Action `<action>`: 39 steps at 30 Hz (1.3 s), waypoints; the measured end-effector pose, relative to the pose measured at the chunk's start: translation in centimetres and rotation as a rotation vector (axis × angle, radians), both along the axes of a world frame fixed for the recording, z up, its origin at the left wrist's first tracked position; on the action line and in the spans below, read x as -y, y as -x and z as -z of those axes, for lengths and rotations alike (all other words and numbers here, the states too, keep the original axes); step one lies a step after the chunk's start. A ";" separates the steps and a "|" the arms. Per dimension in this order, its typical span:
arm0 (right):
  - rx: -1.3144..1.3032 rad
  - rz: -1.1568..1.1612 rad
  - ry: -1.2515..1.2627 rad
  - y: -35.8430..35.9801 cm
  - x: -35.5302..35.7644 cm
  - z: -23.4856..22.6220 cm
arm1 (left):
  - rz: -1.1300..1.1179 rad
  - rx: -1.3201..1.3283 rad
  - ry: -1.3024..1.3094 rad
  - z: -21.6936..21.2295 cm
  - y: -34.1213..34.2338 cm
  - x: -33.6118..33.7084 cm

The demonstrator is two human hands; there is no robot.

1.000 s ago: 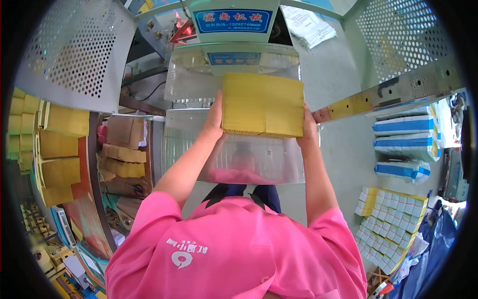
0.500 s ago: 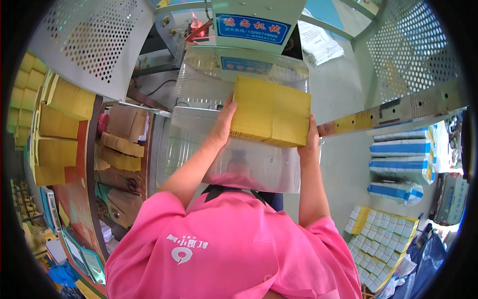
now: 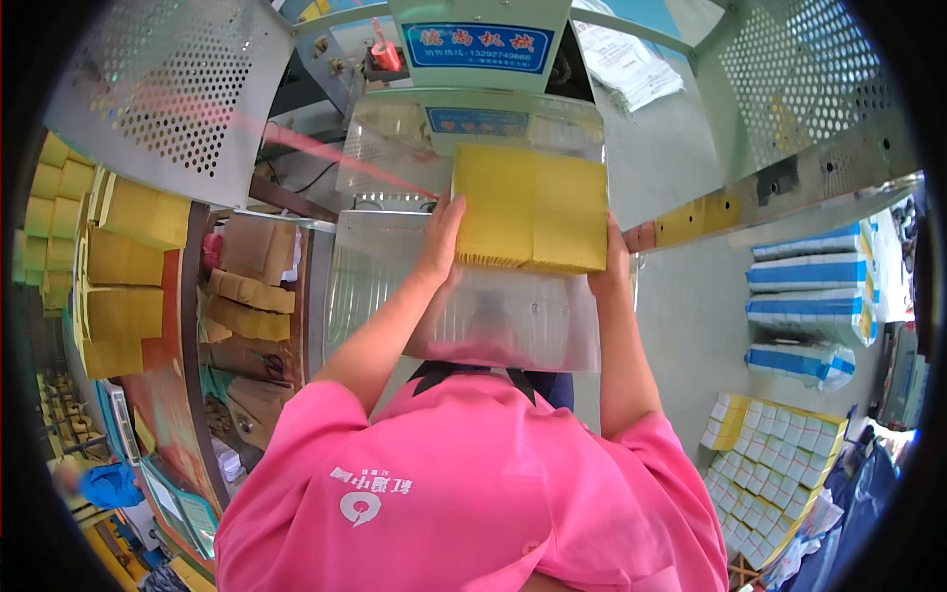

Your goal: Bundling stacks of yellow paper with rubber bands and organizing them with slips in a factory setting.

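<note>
A thick stack of yellow paper (image 3: 531,205) is held between my two hands above the see-through sheet and metal table of a machine. My left hand (image 3: 441,240) presses flat against its left side, and my right hand (image 3: 614,259) grips the right side. The stack seems to be two blocks side by side, with a seam down its middle and sheet edges showing along the near side. Under it lies a shiny tabletop (image 3: 493,326) that reflects my pink shirt. Whether the stack rests on the surface or hangs just above it, I cannot tell.
Perforated metal guards (image 3: 182,109) flank the machine, with a long metal bar (image 3: 769,187) on the right. Left stands a red-brown bench (image 3: 163,414) bearing yellow paper stacks (image 3: 123,326). Blue-and-white packages (image 3: 809,281) and banded bundles (image 3: 774,469) lie on the right.
The yellow stack has moved a little away and to the left, and turned squarer to the machine. Both hands still hold its sides. A red streak now shows across the left guard.
</note>
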State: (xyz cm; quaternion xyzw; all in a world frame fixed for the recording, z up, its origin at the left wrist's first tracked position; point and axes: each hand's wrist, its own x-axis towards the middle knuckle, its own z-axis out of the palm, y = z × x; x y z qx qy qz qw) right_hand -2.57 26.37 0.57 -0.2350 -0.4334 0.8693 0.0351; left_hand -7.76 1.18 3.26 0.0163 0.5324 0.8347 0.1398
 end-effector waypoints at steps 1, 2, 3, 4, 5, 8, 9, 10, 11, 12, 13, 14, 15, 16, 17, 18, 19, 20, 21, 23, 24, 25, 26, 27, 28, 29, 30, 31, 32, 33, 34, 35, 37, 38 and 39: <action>0.006 0.012 -0.002 0.1 -0.1 0.0 | 0.004 0.041 0.022 0.1 -0.1 -0.2; 0.013 0.025 -0.003 0.2 -0.2 0.1 | 0.008 0.083 0.045 0.1 -0.1 -0.5; 0.019 0.038 0.004 0.4 0.2 -0.5 | 0.021 0.088 0.053 0.3 0.2 -0.6; 0.044 0.067 0.002 0.6 0.8 -1.4 | -0.009 0.067 0.073 0.7 0.4 -0.6; 0.070 0.095 0.000 0.8 1.2 -1.9 | -0.039 0.046 0.092 1.2 0.5 -0.7; -0.029 0.070 -0.019 0.9 0.7 -0.7 | -0.026 -0.020 0.120 2.1 0.8 -0.6; 0.022 0.062 -0.013 1.2 0.4 -0.7 | -0.011 -0.020 0.194 1.7 1.0 -0.7; 0.033 0.067 -0.011 1.0 0.4 -0.6 | -0.005 -0.009 0.197 1.5 0.8 -0.9; 0.066 0.080 0.014 0.8 0.5 -0.6 | -0.013 0.002 0.208 1.4 0.6 -1.2; 0.093 0.091 0.042 0.9 0.7 -0.7 | -0.023 0.008 0.221 1.4 0.6 -1.1; 0.096 0.091 0.048 1.0 0.3 -0.5 | -0.022 0.010 0.228 1.3 0.7 -1.2; 0.088 0.035 0.066 1.1 -0.1 0.0 | 0.005 -0.003 0.262 1.2 0.8 -1.3; 0.081 -0.017 0.083 1.0 -0.3 0.6 | 0.036 -0.015 0.295 1.1 0.8 -1.3; 0.078 -0.015 0.087 1.1 -0.4 1.2 | 0.038 -0.019 0.299 1.0 1.0 -1.5; 0.090 0.061 0.072 1.4 0.0 2.0 | 0.054 0.032 0.258 0.8 1.1 -1.6; 0.102 0.136 0.055 1.5 -0.1 3.5 | 0.070 0.082 0.214 0.7 1.1 -1.8; 0.102 0.149 -0.017 1.6 -1.5 7.2 | 0.092 0.074 0.210 0.4 1.1 -2.7; 0.097 0.139 -0.010 1.9 -1.5 7.3 | 0.077 0.091 0.211 0.3 0.9 -2.4; 0.087 0.177 -0.077 1.9 -1.3 6.9 | 0.069 0.107 0.210 0.2 0.8 -2.3; 0.068 0.260 -0.210 1.6 -0.1 5.6 | 0.038 0.132 0.193 0.1 0.7 -2.7; 0.060 0.304 -0.279 1.4 0.3 4.9 | 0.011 0.160 0.168 0.1 0.7 -3.0; 0.051 0.347 -0.347 1.3 0.6 4.4 | 0.012 0.157 0.172 0.2 0.8 -2.9; 0.042 0.391 -0.417 1.3 0.8 4.0 | 0.029 0.129 0.187 0.3 1.0 -2.7; 0.040 0.396 -0.416 1.2 0.6 4.0 | 0.049 0.101 0.200 0.1 0.9 -2.6; 0.026 0.391 -0.385 1.2 0.5 3.9 | 0.053 0.097 0.199 0.1 0.8 -2.7; 0.013 0.386 -0.354 1.1 0.4 3.9 | 0.052 0.113 0.190 0.1 0.7 -2.6; 0.007 0.391 -0.357 1.1 0.3 3.6 | 0.050 0.127 0.178 0.0 0.7 -2.6; 0.018 0.325 -0.275 1.1 0.1 3.3 | 0.054 0.121 0.174 0.1 0.7 -2.5; 0.030 0.260 -0.194 0.9 0.0 3.0 | 0.048 0.111 0.170 0.1 0.7 -2.4; 0.045 0.199 -0.112 0.8 0.0 2.6 | 0.046 0.104 0.166 0.0 0.7 -2.2; 0.061 0.138 -0.031 0.6 0.1 2.3 | 0.057 0.103 0.163 0.0 0.4 -1.9; 0.079 0.077 0.051 0.3 0.4 2.0 | 0.032 0.093 0.172 -0.1 -0.2 -1.3; 0.039 0.026 0.001 -1.3 2.2 -1.1 | 0.010 0.093 0.181 0.0 -1.8 0.8; -0.002 -0.035 -0.047 -2.4 3.2 -2.0 | -0.006 0.023 0.335 0.1 -2.7 2.7; 0.011 -0.028 -0.047 -3.6 4.2 -1.7 | -0.015 -0.050 0.489 0.0 -3.7 4.2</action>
